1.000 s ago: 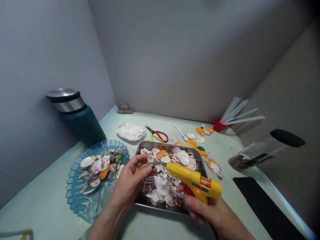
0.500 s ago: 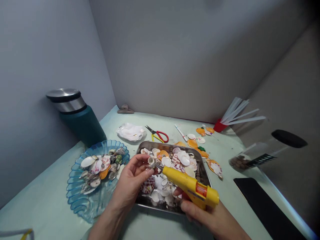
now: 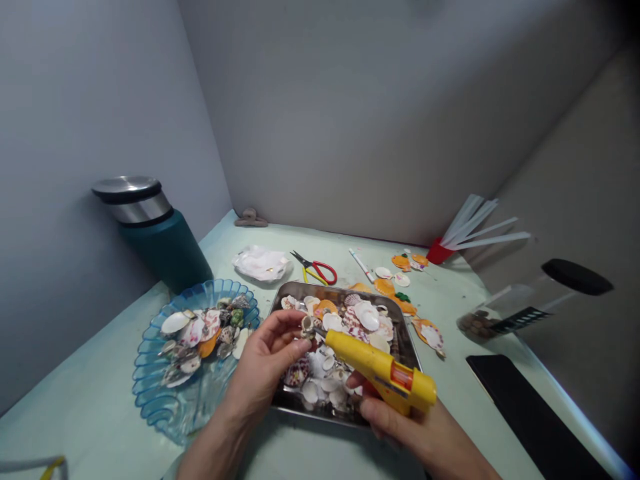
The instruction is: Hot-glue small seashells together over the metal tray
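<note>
My left hand [image 3: 263, 370] pinches a small pale shell [image 3: 307, 325] between thumb and fingertips, above a steel tray [image 3: 300, 408] filled with several shells. My right hand [image 3: 400, 420] grips a yellow glue gun [image 3: 383, 370] by its handle. The gun's nozzle points left and touches the pinched shell. A blue scalloped glass dish [image 3: 165, 407] with more shells sits left of the tray, beside my left wrist.
A teal flask [image 3: 155, 233] with a steel lid stands at the left wall. Behind the tray lie a white wad [image 3: 261, 262], red-handled scissors [image 3: 316, 269], a white tube [image 3: 361, 265] and orange shells [image 3: 395, 290]. At right are a red cup of glue sticks [image 3: 440, 252], a clear jar [image 3: 520, 307] and a black slab [image 3: 530, 417].
The glue gun has tilted and slid left, bringing its nozzle onto the shell. My left hand has turned the shell slightly and lowered a little.
</note>
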Demonstrator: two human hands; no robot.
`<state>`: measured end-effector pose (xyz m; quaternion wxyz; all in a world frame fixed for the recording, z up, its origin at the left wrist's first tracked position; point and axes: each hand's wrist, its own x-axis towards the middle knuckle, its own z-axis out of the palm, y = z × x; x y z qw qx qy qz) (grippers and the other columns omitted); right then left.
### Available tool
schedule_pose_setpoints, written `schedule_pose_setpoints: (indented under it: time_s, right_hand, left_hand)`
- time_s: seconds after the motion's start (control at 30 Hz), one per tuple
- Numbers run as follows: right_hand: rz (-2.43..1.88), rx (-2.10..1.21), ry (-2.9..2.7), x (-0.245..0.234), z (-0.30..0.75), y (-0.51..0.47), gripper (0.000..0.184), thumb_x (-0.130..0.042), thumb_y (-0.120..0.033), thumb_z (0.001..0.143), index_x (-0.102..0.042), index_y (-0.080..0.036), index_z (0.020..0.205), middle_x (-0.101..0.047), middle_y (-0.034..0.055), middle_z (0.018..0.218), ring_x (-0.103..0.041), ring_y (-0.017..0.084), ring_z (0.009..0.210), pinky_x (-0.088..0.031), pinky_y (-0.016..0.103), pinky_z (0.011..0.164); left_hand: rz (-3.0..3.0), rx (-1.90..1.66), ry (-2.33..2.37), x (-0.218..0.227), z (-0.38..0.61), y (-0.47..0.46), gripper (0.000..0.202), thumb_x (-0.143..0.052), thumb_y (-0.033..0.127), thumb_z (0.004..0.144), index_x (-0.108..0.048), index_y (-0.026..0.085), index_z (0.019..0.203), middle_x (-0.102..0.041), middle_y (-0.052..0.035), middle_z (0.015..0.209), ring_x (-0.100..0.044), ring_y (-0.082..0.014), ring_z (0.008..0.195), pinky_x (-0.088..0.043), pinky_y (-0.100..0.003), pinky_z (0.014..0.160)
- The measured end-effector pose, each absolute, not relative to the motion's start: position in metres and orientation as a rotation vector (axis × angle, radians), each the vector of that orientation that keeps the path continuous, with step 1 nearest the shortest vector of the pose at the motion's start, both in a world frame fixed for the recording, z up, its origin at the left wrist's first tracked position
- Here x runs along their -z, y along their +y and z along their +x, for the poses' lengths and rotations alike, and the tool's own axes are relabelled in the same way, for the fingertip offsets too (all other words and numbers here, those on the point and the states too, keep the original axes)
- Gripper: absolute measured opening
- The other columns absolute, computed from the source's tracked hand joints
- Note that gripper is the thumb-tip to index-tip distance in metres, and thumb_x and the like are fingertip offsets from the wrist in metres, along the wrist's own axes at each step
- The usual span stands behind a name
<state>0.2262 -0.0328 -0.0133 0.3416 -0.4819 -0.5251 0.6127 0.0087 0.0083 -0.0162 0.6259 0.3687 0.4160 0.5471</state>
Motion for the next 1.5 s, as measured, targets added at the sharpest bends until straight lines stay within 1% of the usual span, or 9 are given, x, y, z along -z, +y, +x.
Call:
schedule_pose_setpoints:
  time_s: [0.1,0.43,0.7,0.83,1.07,1.23,1.33,1.43,1.5]
  right_hand:
    - [-1.249,-1.596,-1.351,0.014,0.226,-0.033,0.041,-0.074,-0.054,0.072,-0.071,-0.023,0.098,-0.056,0.0008,0.071,-0.045,0.012,0.057,-0.036,0.026,0.050]
    - [-1.191,-1.689,-1.338,0.016,0.228,-0.028,0.043,-0.073,-0.056,0.073,-0.067,-0.022,0.099,-0.050,-0.0032,0.063,-0.043,0.008,0.050,-0.033,0.021,0.045]
    - [-1.265,-1.720,-1.280,0.002,0.225,-0.030,0.048,-0.073,-0.059,0.071,-0.067,-0.019,0.098,-0.049,-0.0046,0.059,-0.042,0.007,0.049,-0.031,0.019,0.045]
    - [-1.238,-1.733,-1.290,0.003,0.225,-0.030,0.048,-0.072,-0.058,0.073,-0.066,-0.019,0.100,-0.050,-0.0042,0.060,-0.043,0.008,0.049,-0.032,0.020,0.045]
    - [-1.177,-1.766,-1.277,0.011,0.226,-0.027,0.043,-0.073,-0.054,0.073,-0.066,-0.019,0.097,-0.048,-0.0044,0.057,-0.042,0.008,0.047,-0.031,0.018,0.041]
    - [-1.083,-1.841,-1.250,0.011,0.229,-0.024,0.043,-0.071,-0.054,0.076,-0.062,-0.017,0.095,-0.049,-0.0073,0.051,-0.036,0.003,0.039,-0.025,0.015,0.037]
    - [-1.070,-1.898,-1.204,0.008,0.231,-0.024,0.046,-0.070,-0.055,0.076,-0.061,-0.015,0.096,-0.049,-0.0074,0.051,-0.036,0.002,0.037,-0.026,0.015,0.038]
    - [-1.062,-1.957,-1.107,0.005,0.231,-0.024,0.042,-0.071,-0.050,0.078,-0.060,-0.014,0.096,-0.049,-0.0078,0.051,-0.035,0.002,0.037,-0.028,0.014,0.038]
    - [-1.029,-1.982,-1.064,0.006,0.231,-0.024,0.040,-0.071,-0.048,0.078,-0.060,-0.014,0.095,-0.048,-0.0083,0.050,-0.034,0.002,0.036,-0.028,0.015,0.037]
  left_hand:
    - [0.846,-1.254,0.949,0.017,0.009,0.009,0.032,-0.080,0.019,0.069,-0.065,0.020,0.097,-0.069,-0.0010,0.093,-0.065,-0.0124,0.081,-0.052,-0.022,0.073]
    - [0.847,-1.239,0.952,0.017,0.008,0.008,0.034,-0.080,0.018,0.068,-0.067,0.021,0.099,-0.070,-0.0016,0.095,-0.065,-0.0132,0.083,-0.052,-0.022,0.075]
    - [0.917,-1.254,0.989,0.016,0.009,0.008,0.031,-0.079,0.019,0.070,-0.068,0.022,0.099,-0.070,-0.0016,0.093,-0.063,-0.0129,0.083,-0.051,-0.020,0.073]
    - [0.871,-1.237,1.014,0.016,0.009,0.008,0.033,-0.080,0.021,0.067,-0.069,0.020,0.098,-0.070,-0.0031,0.093,-0.064,-0.0142,0.080,-0.052,-0.023,0.072]
    - [0.829,-1.229,1.061,0.006,0.012,0.007,0.031,-0.081,0.021,0.064,-0.073,0.019,0.094,-0.074,-0.0040,0.089,-0.065,-0.0135,0.073,-0.052,-0.023,0.068]
    - [0.844,-1.210,1.070,0.005,0.013,0.008,0.031,-0.081,0.022,0.065,-0.075,0.019,0.095,-0.076,-0.0056,0.092,-0.066,-0.0145,0.075,-0.052,-0.023,0.069]
    - [0.847,-1.189,1.066,0.007,0.013,0.007,0.031,-0.080,0.023,0.067,-0.074,0.020,0.098,-0.076,-0.0062,0.095,-0.067,-0.0158,0.076,-0.053,-0.025,0.070]
    - [0.854,-1.197,1.076,0.008,0.013,0.007,0.032,-0.080,0.023,0.067,-0.074,0.020,0.099,-0.075,-0.0062,0.099,-0.068,-0.0155,0.077,-0.053,-0.025,0.071]
    - [0.859,-1.205,1.080,0.007,0.012,0.007,0.032,-0.080,0.022,0.067,-0.074,0.020,0.098,-0.075,-0.0059,0.097,-0.068,-0.0154,0.078,-0.053,-0.024,0.072]
